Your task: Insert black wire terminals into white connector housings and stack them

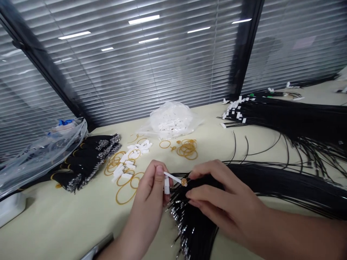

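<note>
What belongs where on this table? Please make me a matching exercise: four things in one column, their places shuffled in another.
Things
1. Thin white stick with an amber-coloured end
2. Clear plastic bag holding white pieces
3. Black cables with white ends
4. Loose white pieces

Places
A. Lying among amber rings, left of centre
B. At the far right of the table
C. Gripped in the left hand
D. Near the middle of the table's far edge, in front of the blinds

Right pairs: 1-C, 2-D, 3-B, 4-A
</note>
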